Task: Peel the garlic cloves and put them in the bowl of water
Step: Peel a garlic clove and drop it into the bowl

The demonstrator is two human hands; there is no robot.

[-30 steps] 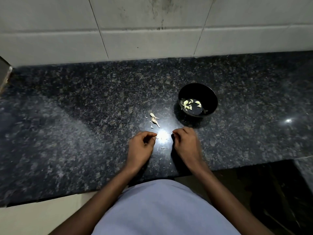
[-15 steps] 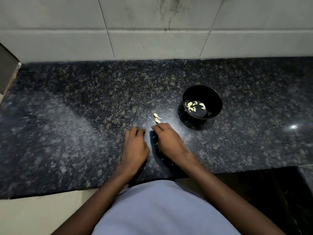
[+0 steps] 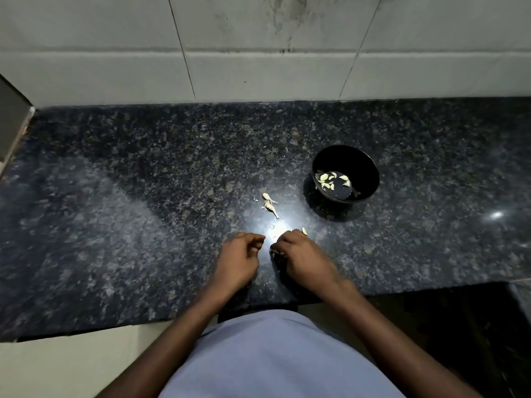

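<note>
clove (image 3: 304,231) at right hand (image 3: 301,258) fingertips, grip unclear | bowl (image 3: 370,179) up-right, nearer right | left hand (image 3: 237,261) curled, contents unseen

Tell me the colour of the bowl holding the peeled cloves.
Black, inside and out: the bowl shows clearly in the head view.

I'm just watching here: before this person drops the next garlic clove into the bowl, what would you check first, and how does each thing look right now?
1. Clove in hand: ok, a pale clove shows at the right hand fingertips.
2. Clove fully peeled: cannot tell, mostly hidden.
3. Black bowl upright and near: ok, it stands beyond and to the right of the hand.
4. Room in the bowl: ok, only a few peeled cloves float there.
5. Left hand out of the way: ok, curled on the counter, apart from the bowl.
6. Cloves left: ok, garlic pieces lie on the counter.
</note>
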